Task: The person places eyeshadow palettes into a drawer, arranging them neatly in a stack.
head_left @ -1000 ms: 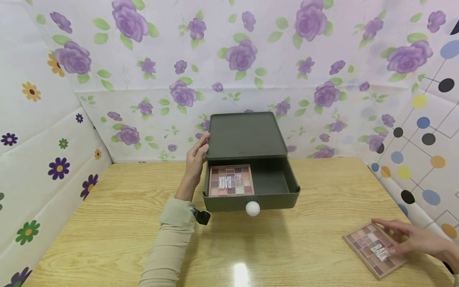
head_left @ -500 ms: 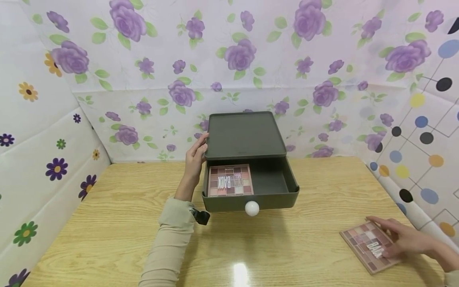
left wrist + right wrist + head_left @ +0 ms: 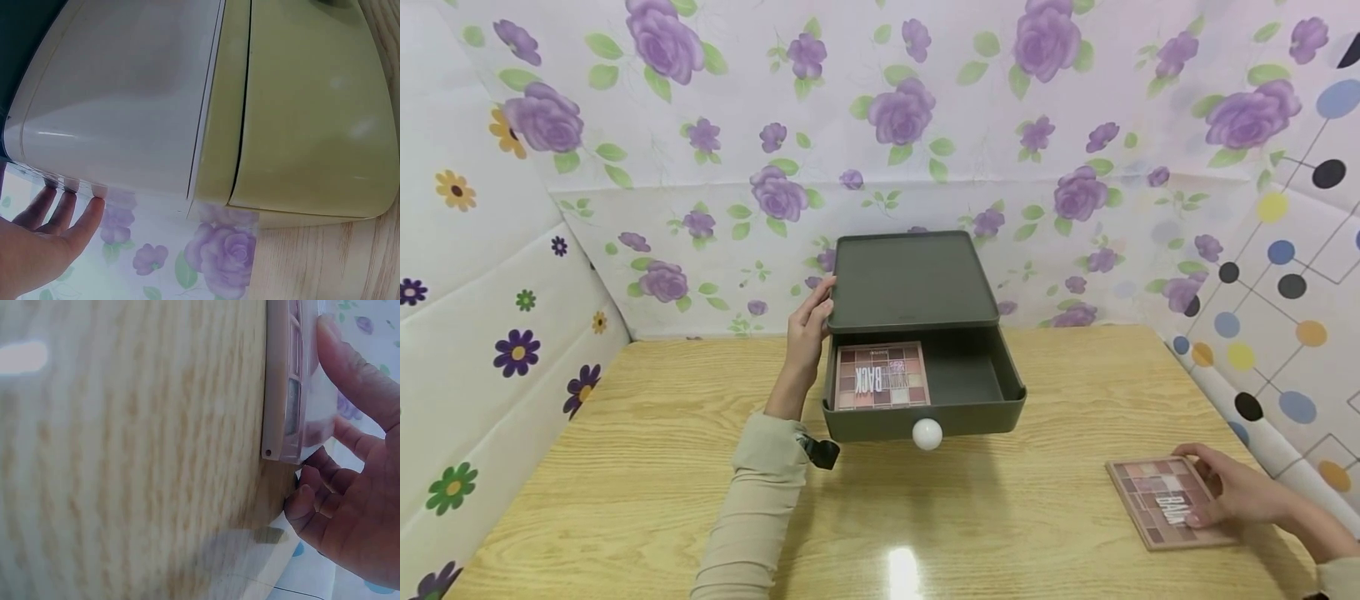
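Observation:
A dark grey-green drawer box (image 3: 913, 279) stands mid-table, its drawer (image 3: 973, 367) pulled out by a white round knob (image 3: 927, 434). Inside the drawer's left side lies an eyeshadow palette (image 3: 882, 377) with a clear, lettered lid. My left hand (image 3: 808, 337) touches the box's left side with its fingers extended; the left wrist view shows those fingertips (image 3: 94, 209) against the wall. At the right, my right hand (image 3: 1243, 492) grips a second eyeshadow palette (image 3: 1161, 500) by its right part, thumb on top. In the right wrist view, this palette (image 3: 282, 394) lies at the tabletop.
The wooden table (image 3: 647, 492) reaches back to a flowered cloth wall (image 3: 715, 258). Patterned side walls (image 3: 482, 333) bound it at left and right. A bright light reflection (image 3: 904, 575) shows near the front.
My right hand has shifted the second palette slightly left and turned it, so it lies squarer to the table. My left hand and the drawer box stay where they were.

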Available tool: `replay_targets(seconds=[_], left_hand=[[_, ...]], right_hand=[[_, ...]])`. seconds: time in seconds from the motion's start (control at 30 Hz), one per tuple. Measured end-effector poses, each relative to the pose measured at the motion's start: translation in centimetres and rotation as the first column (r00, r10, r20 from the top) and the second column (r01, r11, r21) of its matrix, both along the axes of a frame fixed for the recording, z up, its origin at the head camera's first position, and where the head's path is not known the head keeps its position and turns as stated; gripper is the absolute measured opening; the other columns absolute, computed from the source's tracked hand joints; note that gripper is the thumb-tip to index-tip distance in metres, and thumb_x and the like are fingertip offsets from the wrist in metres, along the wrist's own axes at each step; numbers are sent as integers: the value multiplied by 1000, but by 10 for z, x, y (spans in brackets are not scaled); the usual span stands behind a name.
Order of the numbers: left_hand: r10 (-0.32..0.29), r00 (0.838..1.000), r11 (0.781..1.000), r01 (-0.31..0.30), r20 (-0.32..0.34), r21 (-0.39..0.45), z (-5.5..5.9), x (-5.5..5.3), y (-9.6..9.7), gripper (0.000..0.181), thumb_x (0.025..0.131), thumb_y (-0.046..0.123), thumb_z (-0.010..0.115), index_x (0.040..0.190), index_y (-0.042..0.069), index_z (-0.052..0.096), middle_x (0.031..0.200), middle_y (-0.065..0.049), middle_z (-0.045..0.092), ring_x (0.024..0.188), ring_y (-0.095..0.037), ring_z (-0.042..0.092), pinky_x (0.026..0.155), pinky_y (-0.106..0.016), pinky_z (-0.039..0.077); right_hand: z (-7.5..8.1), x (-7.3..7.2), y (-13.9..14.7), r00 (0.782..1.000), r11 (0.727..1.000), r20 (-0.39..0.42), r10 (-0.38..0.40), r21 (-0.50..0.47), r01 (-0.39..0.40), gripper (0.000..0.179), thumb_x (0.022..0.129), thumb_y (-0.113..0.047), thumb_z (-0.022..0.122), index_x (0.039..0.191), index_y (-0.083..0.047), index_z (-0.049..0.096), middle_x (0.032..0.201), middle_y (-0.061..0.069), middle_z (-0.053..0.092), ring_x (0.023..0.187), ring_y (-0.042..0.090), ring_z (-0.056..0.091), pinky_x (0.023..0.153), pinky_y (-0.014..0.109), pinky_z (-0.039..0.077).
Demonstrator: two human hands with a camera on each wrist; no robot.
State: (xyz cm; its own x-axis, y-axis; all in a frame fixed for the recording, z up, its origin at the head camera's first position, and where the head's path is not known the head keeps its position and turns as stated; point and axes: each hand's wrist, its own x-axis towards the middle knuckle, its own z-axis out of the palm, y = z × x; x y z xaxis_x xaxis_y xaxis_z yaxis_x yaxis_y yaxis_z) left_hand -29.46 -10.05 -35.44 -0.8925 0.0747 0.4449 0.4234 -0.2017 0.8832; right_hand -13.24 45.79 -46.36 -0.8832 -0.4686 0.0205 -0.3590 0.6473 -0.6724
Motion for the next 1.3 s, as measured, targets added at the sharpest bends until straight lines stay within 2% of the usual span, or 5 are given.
replay_targets(seconds=[0.23,0.4,0.7,1.0,1.3], left_hand=[[-2,1000,1000,2,-3,8,0,0,0,52,89,22,45,136,-2,41,142,-11,35,125,-23,39,85,-29,43],[-1,1000,1000,1,-14,13,-1,-1,0,54,88,23,46,135,-2,41,142,-11,35,122,-23,41,83,-27,44],[-17,1000,1000,18,-10,15,0,-1,0,48,91,17,44,135,-2,41,144,-13,32,122,-25,41,81,-25,44],[-16,1000,1000,15,16,19,2,2,0,46,93,13,42,136,-1,40,143,-11,34,120,-22,43,85,-27,43],[-22,1000,1000,22,15,16,4,1,0,45,93,5,37,136,-6,36,145,-18,27,120,-22,41,79,-22,44]], right_hand=[[1,3,-2,996,997,50,-71,4,71,70,69,-6,77,119,-2,28,90,12,49,73,2,49,60,21,40],[5,3,-3,991,995,126,-45,-85,56,72,73,-4,73,125,-16,24,90,16,57,74,5,56,62,21,43],[23,4,-5,930,978,332,-154,-83,192,61,83,-12,65,124,-45,34,103,14,57,81,9,58,65,26,46],[44,1,-12,909,955,413,-54,-244,167,55,91,-8,52,121,-52,36,102,14,58,84,26,62,66,41,51],[56,-1,-18,939,963,339,-62,-228,146,59,91,-4,51,123,-52,34,96,13,58,78,20,62,62,38,51]])
